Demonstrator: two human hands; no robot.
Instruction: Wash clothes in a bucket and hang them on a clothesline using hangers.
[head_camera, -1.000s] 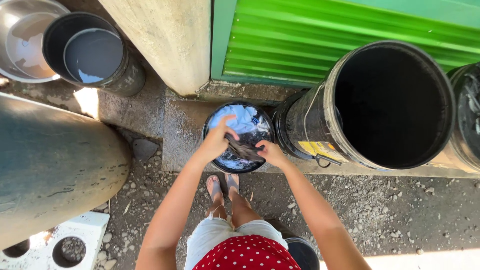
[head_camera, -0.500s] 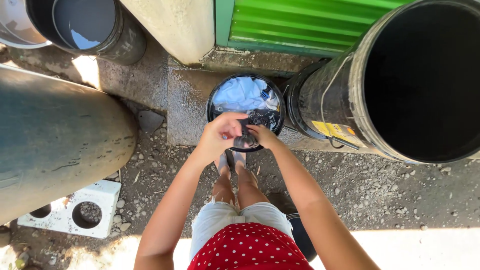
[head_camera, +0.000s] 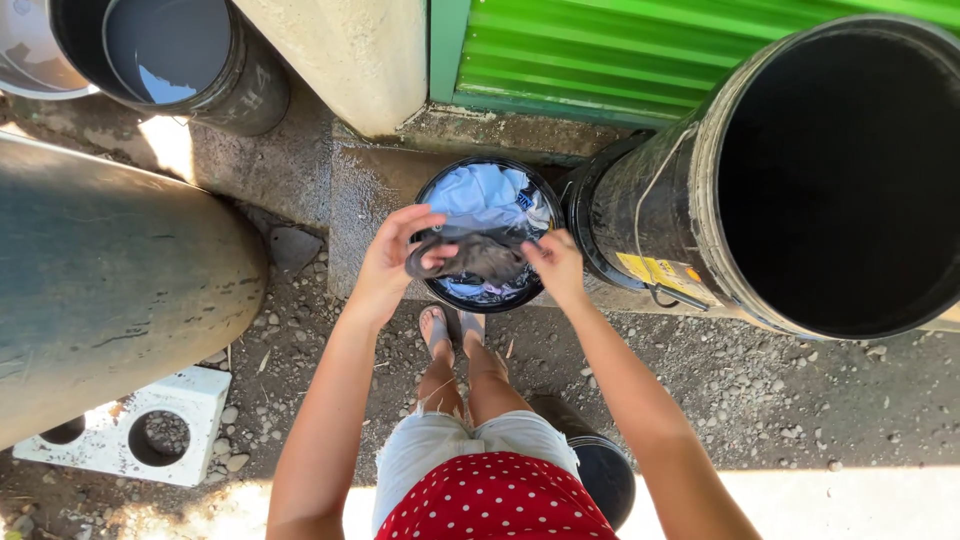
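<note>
Stretching a dark wet cloth (head_camera: 470, 258) that was bunched half a second ago, the left hand (head_camera: 392, 262) and right hand (head_camera: 556, 265) each pinch an end, holding it over the small black bucket's (head_camera: 432, 290) near rim, seemingly wrung and opened out.

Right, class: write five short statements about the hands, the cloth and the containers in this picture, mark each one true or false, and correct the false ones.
1. Both hands hold the dark cloth above the small black bucket. True: the left hand and right hand each keep a grip on one end.
2. The small bucket is empty. False: it holds light blue and white laundry in water.
3. The large black barrel stands to the right of the small bucket. True.
4. The wall behind the buckets is red brick. False: it is green corrugated sheet.
5. The person wears closed boots. False: the feet show sandals.
</note>
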